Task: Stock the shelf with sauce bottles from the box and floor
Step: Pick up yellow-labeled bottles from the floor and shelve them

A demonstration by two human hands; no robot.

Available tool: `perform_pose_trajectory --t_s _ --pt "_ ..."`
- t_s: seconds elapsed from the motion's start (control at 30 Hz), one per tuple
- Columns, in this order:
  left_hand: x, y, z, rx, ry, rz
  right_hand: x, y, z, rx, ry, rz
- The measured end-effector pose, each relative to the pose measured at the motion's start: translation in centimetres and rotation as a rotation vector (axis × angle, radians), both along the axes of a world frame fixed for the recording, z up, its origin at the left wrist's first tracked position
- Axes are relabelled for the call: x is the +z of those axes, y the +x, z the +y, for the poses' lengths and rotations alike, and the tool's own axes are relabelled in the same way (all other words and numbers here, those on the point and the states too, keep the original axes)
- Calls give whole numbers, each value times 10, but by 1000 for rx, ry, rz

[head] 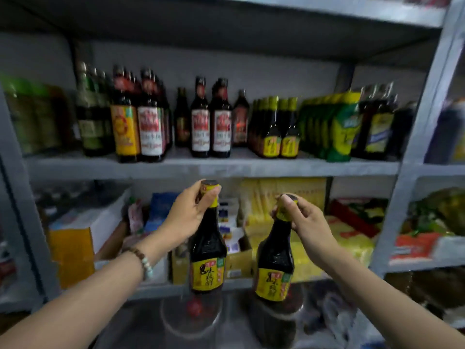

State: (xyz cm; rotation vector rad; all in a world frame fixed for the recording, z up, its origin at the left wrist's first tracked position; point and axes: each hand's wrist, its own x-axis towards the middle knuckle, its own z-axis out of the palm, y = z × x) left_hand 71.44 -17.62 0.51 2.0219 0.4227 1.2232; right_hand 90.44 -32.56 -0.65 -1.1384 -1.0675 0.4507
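Two hands are raised in front of a grey metal shelf (214, 167), each carrying one dark sauce bottle by the neck.

Left hand (187, 217): the fingers (210, 197) are closed around the yellow neck wrap just under the cap of the left bottle (207, 250). This bottle hangs upright, its yellow label facing outward, below the level of the middle shelf board. A bead bracelet (144, 261) sits on the left wrist.

Right hand (308, 222): the fingers (286, 201) pinch the cap and neck of the right bottle (275, 258). This bottle hangs tilted, base swung slightly toward the left. The two bottles are near each other but apart.

Middle shelf board: a row of matching yellow-capped bottles (280, 132) stands right of centre, directly above the two held bottles. To its left stand red-labelled bottles (211, 127), with an open gap on the board between them and a further group of tall bottles (137, 122). To the right of the yellow-capped row stand green-and-yellow pouches (337, 127).

Lower level: cardboard boxes (75, 238) and yellow packets (281, 197) fill the space behind the hands. The area below the bottles is blurred and cannot be identified.
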Motion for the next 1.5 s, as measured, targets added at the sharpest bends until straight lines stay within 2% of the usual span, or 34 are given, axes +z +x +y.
perform_pose_trajectory --t_s 0.27,0.4,0.6,0.77,0.9,1.0,1.17,1.5 --pt "122 86 -40 45 135 -120 128 83 -15 79 188 28" --pt "152 123 -38 23 100 -95 168 121 -11 130 217 56" --pt "175 171 -18 125 179 -122 196 157 20 122 226 64" --pt "192 200 24 150 169 -112 214 181 55 110 265 39" --pt "203 223 58 78 150 -143 223 199 85 134 293 98" --pt "206 240 78 31 128 -161 224 211 108 101 270 48" --pt "196 268 110 72 147 -127 212 234 146 79 252 -13" --pt "171 298 133 116 107 -125 183 262 186 189 191 -24"
